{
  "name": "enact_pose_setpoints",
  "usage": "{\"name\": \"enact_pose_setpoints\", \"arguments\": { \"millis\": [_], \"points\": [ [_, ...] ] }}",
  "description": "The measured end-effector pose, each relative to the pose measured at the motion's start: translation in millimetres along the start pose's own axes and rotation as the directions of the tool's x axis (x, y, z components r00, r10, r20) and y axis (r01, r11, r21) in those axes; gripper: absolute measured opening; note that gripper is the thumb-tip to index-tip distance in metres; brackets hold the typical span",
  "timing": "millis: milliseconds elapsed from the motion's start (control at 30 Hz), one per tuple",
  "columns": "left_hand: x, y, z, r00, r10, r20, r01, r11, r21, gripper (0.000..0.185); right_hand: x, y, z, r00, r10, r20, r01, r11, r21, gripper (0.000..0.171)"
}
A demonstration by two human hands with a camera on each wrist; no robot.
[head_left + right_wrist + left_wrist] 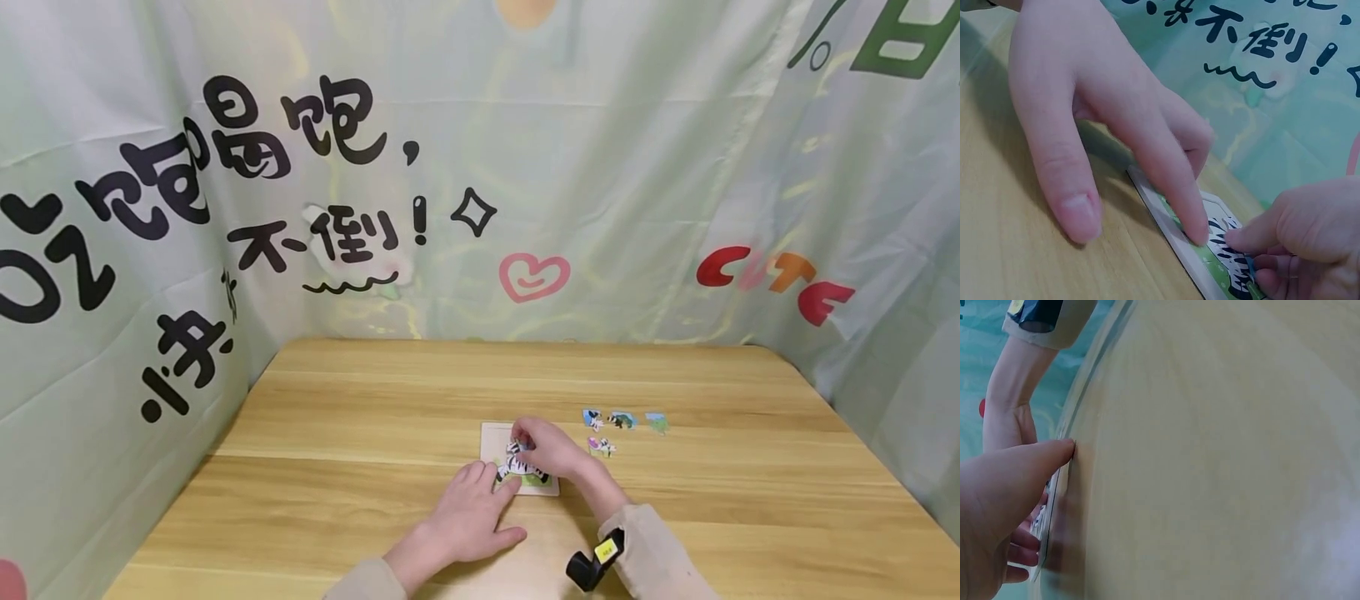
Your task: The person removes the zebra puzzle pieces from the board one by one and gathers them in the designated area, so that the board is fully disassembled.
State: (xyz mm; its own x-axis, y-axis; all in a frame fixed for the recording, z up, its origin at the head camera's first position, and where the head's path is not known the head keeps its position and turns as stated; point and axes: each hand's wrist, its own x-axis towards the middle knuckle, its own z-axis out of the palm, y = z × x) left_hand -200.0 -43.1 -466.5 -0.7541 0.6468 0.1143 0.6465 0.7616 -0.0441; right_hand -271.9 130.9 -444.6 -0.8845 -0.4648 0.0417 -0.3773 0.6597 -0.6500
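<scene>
A square zebra puzzle board [491, 433] lies on the wooden table, part of its zebra picture [1225, 250] showing between the hands. My left hand [467, 510] lies at its near left side, fingers extended, with the index fingertip [1197, 234] on the picture and the thumb spread apart. Above the board's upper right part, my right hand [551, 448] has its fingers curled in and pinches a small puzzle piece, mostly hidden; a little blue shows by the fingers. In the right wrist view the right thumb [1241, 237] is right at the zebra's striped body.
Several loose puzzle pieces [622, 419] lie on the table to the right of the board, one pink-and-white piece [602, 447] nearest. A printed curtain [450, 317] stands behind the table [337, 400] and along both sides. A black strap device [596, 560] is on the right wrist.
</scene>
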Motion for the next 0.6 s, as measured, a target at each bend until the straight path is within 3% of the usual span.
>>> {"name": "enact_pose_setpoints", "arguments": {
  "millis": [300,600],
  "points": [
    [3.8,4.5,-2.7,1.0,-0.018,0.008,0.018,1.0,0.0,0.066,-0.7,6.6,-0.8,1.0,0.018,-0.002,-0.018,0.998,0.067,0.013],
    [4.0,3.4,-3.1,1.0,-0.02,0.017,0.02,1.0,-0.005,0.066,2.2,4.4,-3.1,1.0,0.003,0.009,-0.003,0.999,0.038,0.013]
  ]
}}
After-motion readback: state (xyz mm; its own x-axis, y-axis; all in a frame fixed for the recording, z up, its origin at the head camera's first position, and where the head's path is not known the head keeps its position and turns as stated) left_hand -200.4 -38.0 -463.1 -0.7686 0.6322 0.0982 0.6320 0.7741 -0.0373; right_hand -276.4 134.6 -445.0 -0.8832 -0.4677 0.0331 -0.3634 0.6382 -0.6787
